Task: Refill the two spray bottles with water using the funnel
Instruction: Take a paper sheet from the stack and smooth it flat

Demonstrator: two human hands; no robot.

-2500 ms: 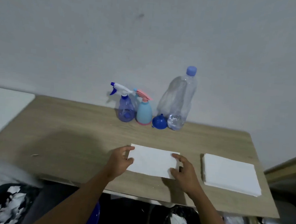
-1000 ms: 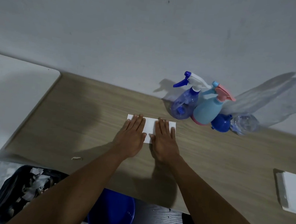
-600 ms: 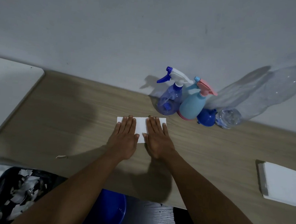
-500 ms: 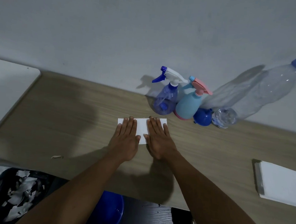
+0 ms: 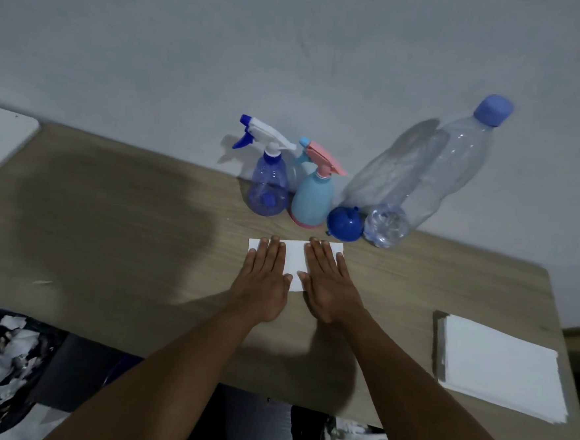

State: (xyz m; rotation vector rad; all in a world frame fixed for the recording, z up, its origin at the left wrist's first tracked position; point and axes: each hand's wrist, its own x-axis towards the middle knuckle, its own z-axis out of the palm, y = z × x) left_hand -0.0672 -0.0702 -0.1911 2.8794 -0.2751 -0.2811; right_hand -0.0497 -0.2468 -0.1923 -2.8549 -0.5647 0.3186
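Note:
Against the wall stand a clear blue spray bottle (image 5: 268, 187) with a white and blue trigger and a light blue spray bottle (image 5: 311, 197) with a pink trigger. To their right a small blue funnel (image 5: 344, 223) lies on the table beside a large clear water bottle (image 5: 432, 181) with a blue cap. My left hand (image 5: 264, 283) and my right hand (image 5: 328, 284) lie flat, palms down, side by side on a white folded paper (image 5: 294, 258) just in front of the bottles. Neither hand holds anything.
The wooden table (image 5: 109, 228) ends at a wall behind. A stack of white paper (image 5: 498, 368) lies at the right front. Below the front edge are a black bin with paper scraps (image 5: 0, 368) on the left and a blue bucket (image 5: 116, 372), mostly hidden by my arm.
The paper was near the front edge, held at its sides; it now lies further back near the bottles, with both hands flat on it. In the last second only the view shifted.

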